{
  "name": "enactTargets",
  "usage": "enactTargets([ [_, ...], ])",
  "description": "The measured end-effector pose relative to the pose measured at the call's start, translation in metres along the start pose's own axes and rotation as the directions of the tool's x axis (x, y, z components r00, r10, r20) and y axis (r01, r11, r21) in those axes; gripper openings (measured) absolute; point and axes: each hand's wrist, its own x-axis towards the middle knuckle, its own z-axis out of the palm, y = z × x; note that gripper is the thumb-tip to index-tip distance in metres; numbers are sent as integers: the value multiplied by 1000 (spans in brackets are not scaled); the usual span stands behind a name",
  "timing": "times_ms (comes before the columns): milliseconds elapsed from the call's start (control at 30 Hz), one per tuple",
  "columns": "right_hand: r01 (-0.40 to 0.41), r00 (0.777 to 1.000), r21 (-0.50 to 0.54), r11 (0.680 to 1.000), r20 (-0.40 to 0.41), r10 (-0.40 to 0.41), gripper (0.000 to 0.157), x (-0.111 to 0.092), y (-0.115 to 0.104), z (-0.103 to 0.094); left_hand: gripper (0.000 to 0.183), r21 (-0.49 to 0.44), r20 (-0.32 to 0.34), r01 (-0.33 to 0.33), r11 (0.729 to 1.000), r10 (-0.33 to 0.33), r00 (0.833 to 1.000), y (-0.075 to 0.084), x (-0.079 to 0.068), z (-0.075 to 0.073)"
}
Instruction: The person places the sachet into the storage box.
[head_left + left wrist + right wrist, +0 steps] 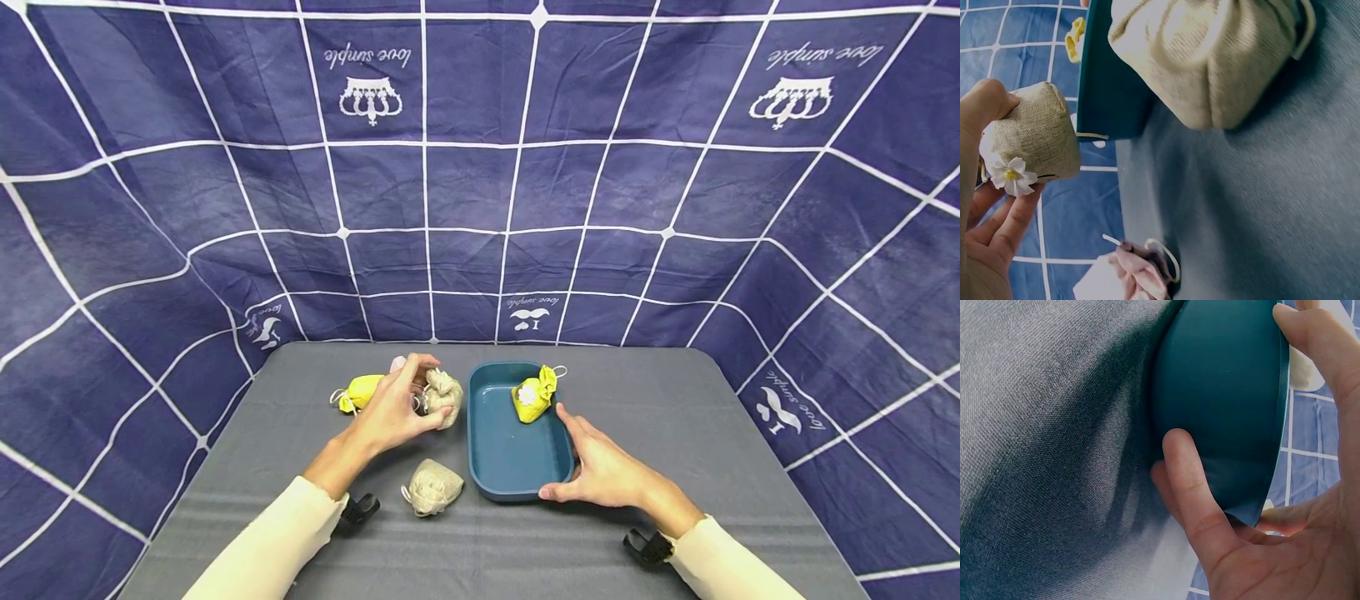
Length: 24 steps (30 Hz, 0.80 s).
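Note:
My left hand holds a beige drawstring pouch between thumb and fingers, just left of a blue plastic tray. A white flower decorates this pouch in the left wrist view. Inside the tray's far right part lies a yellow pouch with a white flower. My right hand grips the tray at its near right corner; its fingers lie against the outer wall in the right wrist view, with the thumb at the rim.
Another beige pouch lies on the grey table, nearer to me. Left of my left hand is a yellow pouch, partly hidden. A pink pouch lies behind that hand. Blue checked cloth surrounds the table's back and sides.

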Motion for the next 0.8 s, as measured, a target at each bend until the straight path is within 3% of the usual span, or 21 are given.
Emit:
enactTargets([
  [800, 20, 1000, -6, 1000, -1, -20, 144, 0, -3, -1, 58, 37, 26, -83, 996, 82, 996, 34, 53, 29],
])
